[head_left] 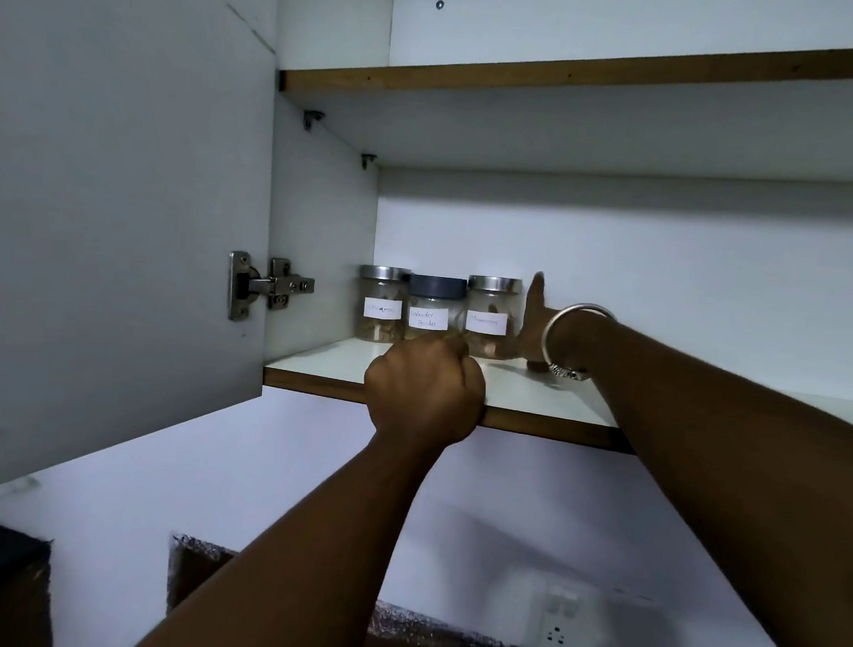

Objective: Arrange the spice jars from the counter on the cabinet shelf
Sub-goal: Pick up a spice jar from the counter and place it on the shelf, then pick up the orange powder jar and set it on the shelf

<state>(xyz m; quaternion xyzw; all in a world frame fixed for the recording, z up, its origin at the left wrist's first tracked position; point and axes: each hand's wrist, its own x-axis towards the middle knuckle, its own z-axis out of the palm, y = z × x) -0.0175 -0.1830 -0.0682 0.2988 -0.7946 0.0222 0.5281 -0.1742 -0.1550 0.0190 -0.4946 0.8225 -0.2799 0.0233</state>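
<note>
the open white cabinet door [116, 193] with its steel hinge [268, 286] hangs at the far left, and it stands close enough that an elbow swung wide could knock it. on the white laminate shelf with a brown wooden edge [551, 401] three jars stand in a row near the left wall: a clear glass jar with a steel lid and a paper label [381, 303], then a clear glass jar with a dark grey lid and a handwritten label [435, 309] set slightly forward, then a second steel-lidded clear glass jar [491, 316]. they stand just beside one another, possibly touching, so a push on one would likely carry into its neighbours.

the left hand [424, 385] rests at the shelf's front edge, its fingers curled together into a loose fist just in front of the grey-lidded jar; whether it holds anything i cannot tell. a jolt forward could tip that jar backward.

the right hand [535, 327], wearing a silver metal bangle [568, 335], sits right of the last jar with the thumb raised and the other fingers hidden, so their spread is unclear. it seems to be pressing the row leftward; too firm a shove might topple a jar or twist the labels out of sight. the bangle could also clip the glass.
</note>
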